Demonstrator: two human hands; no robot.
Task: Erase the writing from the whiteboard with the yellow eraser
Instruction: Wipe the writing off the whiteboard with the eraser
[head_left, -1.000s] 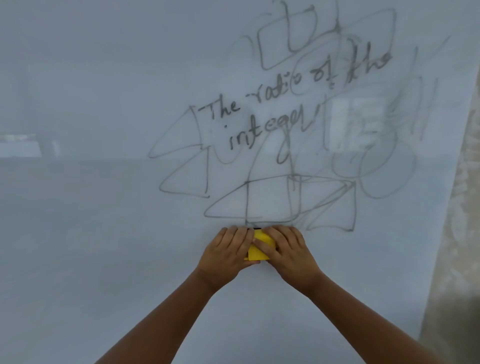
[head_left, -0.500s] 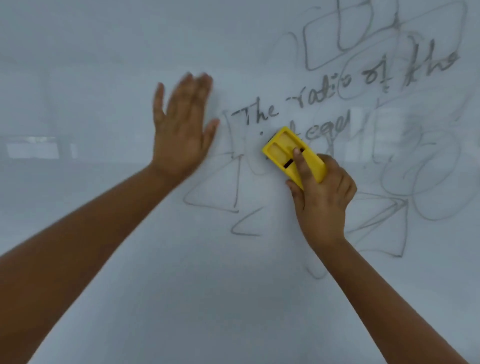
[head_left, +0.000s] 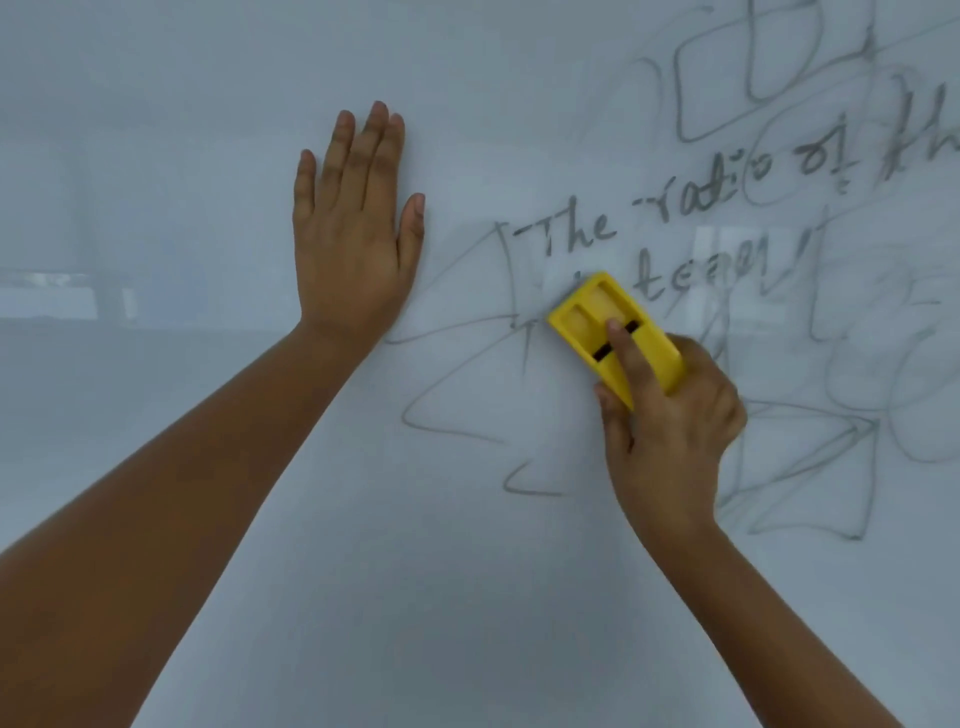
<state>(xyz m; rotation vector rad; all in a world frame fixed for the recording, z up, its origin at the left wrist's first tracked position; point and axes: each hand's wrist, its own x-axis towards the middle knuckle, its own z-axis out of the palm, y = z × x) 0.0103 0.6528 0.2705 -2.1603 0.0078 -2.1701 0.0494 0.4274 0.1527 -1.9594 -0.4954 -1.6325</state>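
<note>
The whiteboard (head_left: 208, 130) fills the view. Grey handwriting (head_left: 727, 208) and scribbled shapes cover its right half; the words begin "The ratio of". My right hand (head_left: 670, 436) grips the yellow eraser (head_left: 597, 312) and presses it flat on the board just below "The", index finger laid along its back. The start of the second written line beside the eraser is wiped away. My left hand (head_left: 353, 234) rests flat on the bare board to the left of the writing, fingers pointing up and holding nothing.
Scribbled triangles (head_left: 457, 405) lie left of and below the eraser; boxes and ovals (head_left: 810, 457) spread to the right and up to the top right corner. The left half and the bottom of the board carry no marks.
A second ago both hands held the eraser below the drawings. Since then my left hand went flat onto the board, and my right hand carried the eraser up into the writing, wiping part of it.
</note>
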